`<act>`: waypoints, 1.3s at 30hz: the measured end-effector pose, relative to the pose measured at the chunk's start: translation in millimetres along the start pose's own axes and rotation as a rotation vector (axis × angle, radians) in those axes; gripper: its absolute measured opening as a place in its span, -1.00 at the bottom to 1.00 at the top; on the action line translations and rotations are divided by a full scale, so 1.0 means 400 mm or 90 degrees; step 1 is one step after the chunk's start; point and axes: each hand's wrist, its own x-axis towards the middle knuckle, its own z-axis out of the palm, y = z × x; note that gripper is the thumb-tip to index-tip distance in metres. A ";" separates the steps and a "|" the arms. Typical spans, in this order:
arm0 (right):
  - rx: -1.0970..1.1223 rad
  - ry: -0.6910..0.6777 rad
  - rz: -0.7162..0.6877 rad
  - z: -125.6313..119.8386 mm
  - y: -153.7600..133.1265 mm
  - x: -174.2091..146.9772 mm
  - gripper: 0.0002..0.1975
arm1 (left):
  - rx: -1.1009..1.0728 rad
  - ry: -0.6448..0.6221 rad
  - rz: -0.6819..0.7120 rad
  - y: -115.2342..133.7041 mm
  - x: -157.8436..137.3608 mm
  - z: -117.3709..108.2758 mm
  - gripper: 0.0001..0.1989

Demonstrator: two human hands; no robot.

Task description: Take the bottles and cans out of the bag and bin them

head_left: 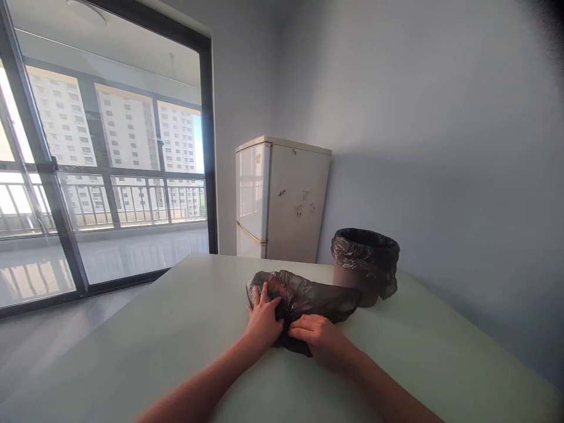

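Observation:
A black plastic garbage bag (315, 296) lies on its side on the table, bulging at its left end. Through the thin plastic there, something reddish shows, but its kind is unclear. My left hand (264, 320) rests on the bag's left part with its fingers spread over the plastic. Close beside it, my right hand (324, 338) has its fingers curled onto the bag's near edge, pinching the plastic. The fingertips of my right hand are partly hidden in the folds.
Behind the bag's right end stands a trash bin (355, 282) with a black liner folded over its rim. The pale green table (211, 299) reaches back toward a white refrigerator (297, 200). A sliding glass door (132, 176) is at the left, a grey wall (432, 117) at the right.

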 end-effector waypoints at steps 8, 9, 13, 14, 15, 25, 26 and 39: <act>-0.094 0.019 0.250 -0.023 0.030 0.001 -0.69 | -0.005 -0.012 -0.068 -0.004 0.002 0.003 -0.20; -0.097 0.003 0.284 -0.019 0.035 -0.002 -0.61 | -0.006 -0.016 -0.063 -0.004 0.003 0.002 -0.22; -0.121 -0.050 0.412 0.003 0.057 -0.020 -0.32 | 0.020 -0.009 0.042 -0.008 0.008 -0.002 -0.30; -0.129 -0.054 0.439 0.008 0.061 -0.024 -0.29 | 0.025 -0.007 0.063 -0.009 0.009 -0.002 -0.32; -0.136 -0.056 0.463 0.011 0.065 -0.026 -0.28 | 0.025 -0.006 0.073 -0.010 0.010 -0.002 -0.33; -0.158 0.041 0.395 0.011 0.072 -0.021 -0.47 | 0.012 0.006 0.061 -0.006 0.012 -0.002 -0.40; -0.156 0.062 0.369 0.005 0.063 -0.016 -0.52 | 0.004 0.008 0.051 -0.006 0.011 -0.003 -0.40; 0.117 -0.019 0.327 0.034 -0.003 0.008 -0.58 | 0.024 0.045 0.017 -0.010 0.007 -0.007 -0.46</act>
